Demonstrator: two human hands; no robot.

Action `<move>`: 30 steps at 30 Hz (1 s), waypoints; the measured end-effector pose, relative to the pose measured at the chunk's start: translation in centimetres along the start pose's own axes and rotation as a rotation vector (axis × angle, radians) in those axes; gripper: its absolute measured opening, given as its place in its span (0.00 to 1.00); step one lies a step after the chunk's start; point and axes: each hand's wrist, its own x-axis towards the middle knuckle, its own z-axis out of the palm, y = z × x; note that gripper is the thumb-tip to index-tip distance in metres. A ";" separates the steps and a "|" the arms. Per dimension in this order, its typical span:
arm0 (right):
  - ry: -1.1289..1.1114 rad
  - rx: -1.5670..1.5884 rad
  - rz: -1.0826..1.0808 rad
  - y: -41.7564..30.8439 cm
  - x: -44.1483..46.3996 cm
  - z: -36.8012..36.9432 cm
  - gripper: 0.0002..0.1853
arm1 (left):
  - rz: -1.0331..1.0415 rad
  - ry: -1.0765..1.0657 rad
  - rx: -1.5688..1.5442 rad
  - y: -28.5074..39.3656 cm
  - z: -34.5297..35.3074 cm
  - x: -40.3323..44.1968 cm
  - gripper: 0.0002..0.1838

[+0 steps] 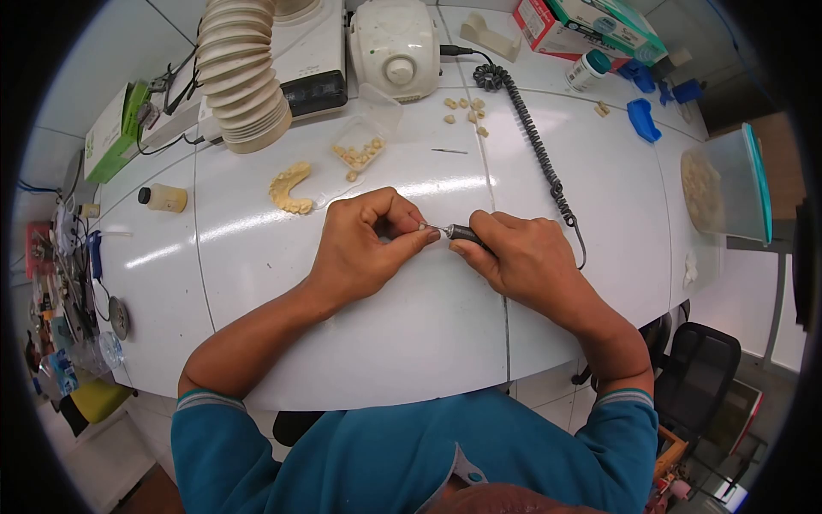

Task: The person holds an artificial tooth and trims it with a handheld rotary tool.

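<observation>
My left hand [364, 240] pinches a small pale tooth-like piece [423, 227] between thumb and fingertips. In my right hand [524, 257] is a dark rotary handpiece [465, 235], its thin tip pointing left and meeting or nearly touching the piece. A coiled black cord [535, 128] runs from the white control unit [396, 51] toward my right hand. Left of my hands lies a cream dental arch model [289, 188]. Behind them, a clear box [364, 133] holds several tooth-like pieces [360, 152]. A thin metal bur [449, 152] rests on the white table [385, 343].
A ribbed hose [244, 81] hangs at the back left, with a small bottle [163, 198] nearer the left. More pale pieces [463, 104] lie behind my hands. At the right are a blue tray [642, 120], a white bottle [588, 70] and a teal-lidded container [728, 184].
</observation>
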 end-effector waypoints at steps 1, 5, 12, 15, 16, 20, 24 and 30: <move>-0.008 -0.007 0.000 0.0 0.0 -0.1 0.23 | 0.003 0.002 -0.002 -0.1 0.0 0.0 0.11; -0.017 -0.016 0.009 -0.1 0.1 -0.1 0.24 | -0.001 0.006 -0.007 0.1 0.0 0.0 0.11; -0.025 -0.005 0.017 -0.1 0.1 -0.1 0.24 | -0.004 0.006 0.024 0.4 0.0 0.0 0.12; -0.040 -0.013 0.014 -0.1 0.1 -0.2 0.24 | -0.003 0.003 0.016 0.3 0.0 0.0 0.12; -0.037 -0.014 0.013 -0.1 0.1 -0.1 0.24 | -0.003 0.003 0.013 0.2 0.0 0.0 0.12; -0.047 -0.021 0.016 -0.1 0.1 -0.1 0.24 | -0.013 0.006 0.007 0.3 0.0 0.0 0.12; -0.040 -0.022 0.020 0.0 0.1 -0.1 0.24 | -0.010 0.009 0.014 0.3 0.0 0.0 0.12; -0.035 -0.026 0.014 0.0 0.2 -0.1 0.24 | -0.009 0.010 0.032 0.4 0.0 0.1 0.13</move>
